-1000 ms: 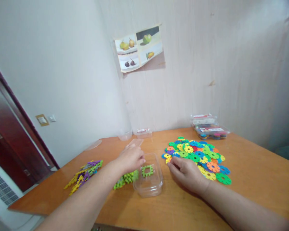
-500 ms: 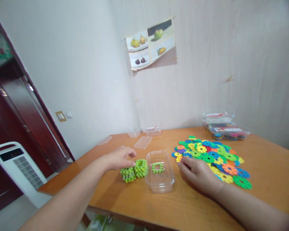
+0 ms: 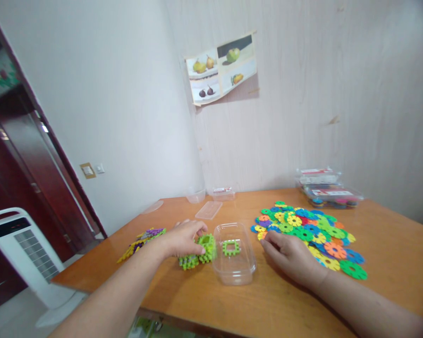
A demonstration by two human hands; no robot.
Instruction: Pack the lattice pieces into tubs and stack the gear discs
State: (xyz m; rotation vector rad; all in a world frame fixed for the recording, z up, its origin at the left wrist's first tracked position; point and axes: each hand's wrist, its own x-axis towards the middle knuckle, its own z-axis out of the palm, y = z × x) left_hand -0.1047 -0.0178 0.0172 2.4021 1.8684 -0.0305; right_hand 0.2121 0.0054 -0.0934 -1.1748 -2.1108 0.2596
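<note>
My left hand (image 3: 187, 238) is over the stacks of light green square plastic frames with notched edges. Its thumb lies at the near side of the right stack (image 3: 207, 245) and its fingers curve over the back, with a gap between them. The left stack (image 3: 188, 262) is partly hidden under the hand. Just right of the stacks stands a clear plastic box (image 3: 235, 272), and one green square frame (image 3: 226, 254) lies in it. My right hand (image 3: 285, 251) rests on the table, fingers curled together, beside a pile of colourful notched discs (image 3: 305, 233); nothing shows in it.
Yellow, purple and grey pieces (image 3: 138, 244) lie behind my left forearm. A flat clear lid (image 3: 209, 210) and small clear containers (image 3: 196, 195) are near the wall. Filled clear boxes (image 3: 331, 193) are stacked at the back right. A white appliance (image 3: 28, 253) stands left of the table.
My left hand has moved right, from above the left green stack to the right one. The yellow and purple pieces behind the forearm have come into view. My right hand stays put.
</note>
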